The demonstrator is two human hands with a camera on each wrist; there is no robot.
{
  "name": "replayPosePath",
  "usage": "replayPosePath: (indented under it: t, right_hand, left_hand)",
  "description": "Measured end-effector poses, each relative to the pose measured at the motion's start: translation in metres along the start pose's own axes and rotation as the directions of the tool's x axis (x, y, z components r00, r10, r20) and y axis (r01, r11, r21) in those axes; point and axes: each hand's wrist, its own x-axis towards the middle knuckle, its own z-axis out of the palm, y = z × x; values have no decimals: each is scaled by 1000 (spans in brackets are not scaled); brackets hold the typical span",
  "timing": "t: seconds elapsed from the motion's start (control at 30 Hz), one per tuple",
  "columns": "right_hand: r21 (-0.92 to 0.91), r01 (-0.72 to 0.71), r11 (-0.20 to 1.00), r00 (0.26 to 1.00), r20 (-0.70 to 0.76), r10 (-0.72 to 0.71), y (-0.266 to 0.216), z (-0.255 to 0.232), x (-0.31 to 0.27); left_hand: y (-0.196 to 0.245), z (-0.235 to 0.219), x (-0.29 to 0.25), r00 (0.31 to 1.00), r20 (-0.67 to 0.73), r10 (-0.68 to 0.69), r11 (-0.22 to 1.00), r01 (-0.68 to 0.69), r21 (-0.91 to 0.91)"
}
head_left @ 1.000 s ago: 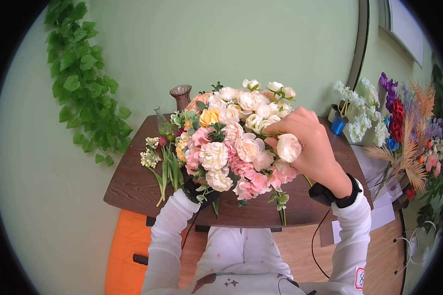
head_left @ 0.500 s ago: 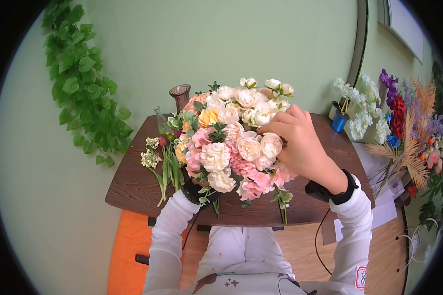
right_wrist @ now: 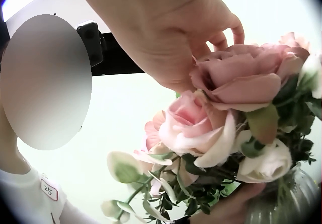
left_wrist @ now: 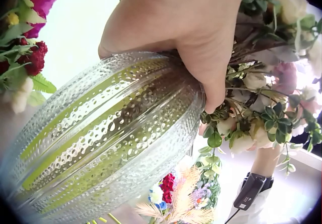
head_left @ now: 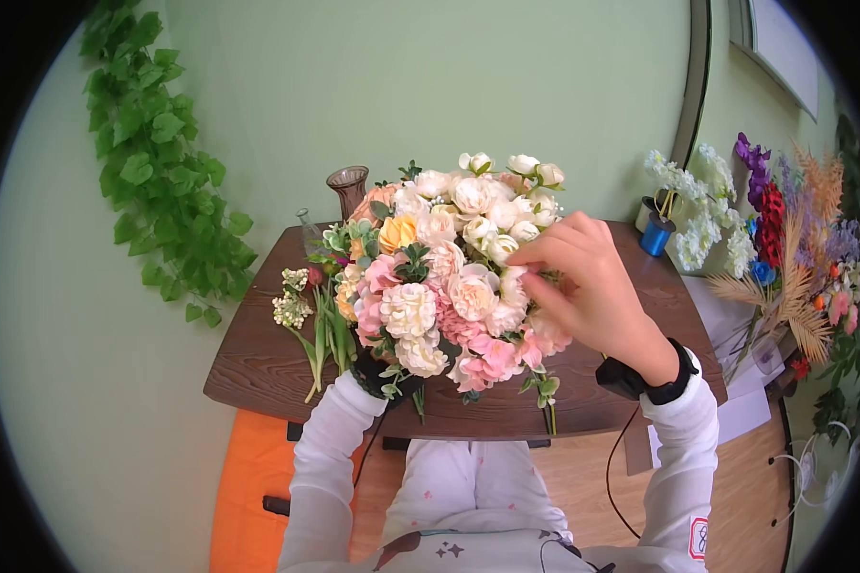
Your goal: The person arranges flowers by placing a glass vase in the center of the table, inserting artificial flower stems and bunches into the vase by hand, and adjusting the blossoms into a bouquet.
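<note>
My left hand (left_wrist: 173,17) grips the neck of a textured clear glass vase (left_wrist: 108,128), which lies slanted across the left wrist view; green stems show through it. In the head view flowers hide that hand. A large bouquet (head_left: 408,310) of white, cream, pink and yellow flowers fans out from the vase. At the bouquet's right side, my right hand (head_left: 588,286) touches a pale flower (head_left: 513,286), thumb and forefinger apart. Seen from the right wrist, the hand (right_wrist: 166,32) arches over a dusky pink rose (right_wrist: 244,78), fingertips at its far petals.
Loose green stems (head_left: 330,329) and small white blossoms (head_left: 291,307) lie on the dark wooden table (head_left: 258,358) at left. A purplish glass vase (head_left: 349,189) stands behind. Further right are a blue container (head_left: 655,234) and many colourful flowers (head_left: 772,229). Leafy vines (head_left: 153,162) hang on the left wall.
The pale flower at my right hand has moved left, in against the other blooms. The right thumb and forefinger have parted, and the bouquet has shifted slightly left. My left arm has barely moved.
</note>
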Motion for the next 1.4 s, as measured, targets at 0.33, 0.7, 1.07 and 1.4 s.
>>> replayPosePath:
  t: [0.33, 0.7, 1.07, 1.4]
  right_hand:
    - [27, -40, 999, 999, 4, 40, -10, -8, 2]
    - [-128, 86, 988, 996, 24, -84, -4, -2, 4]
    - [31, 137, 990, 986, -97, -133, -16, -2, 5]
    - [-47, 294, 955, 952, -74, -296, -17, 23, -5]
  left_hand:
    - [6, 3, 2, 999, 40, 30, 999, -31, 31]
    - [12, 2, 2, 995, 88, 36, 997, -41, 58]
    - [20, 3, 7, 991, 124, 52, 995, -63, 84]
    - [28, 3, 11, 986, 149, 70, 990, -87, 112]
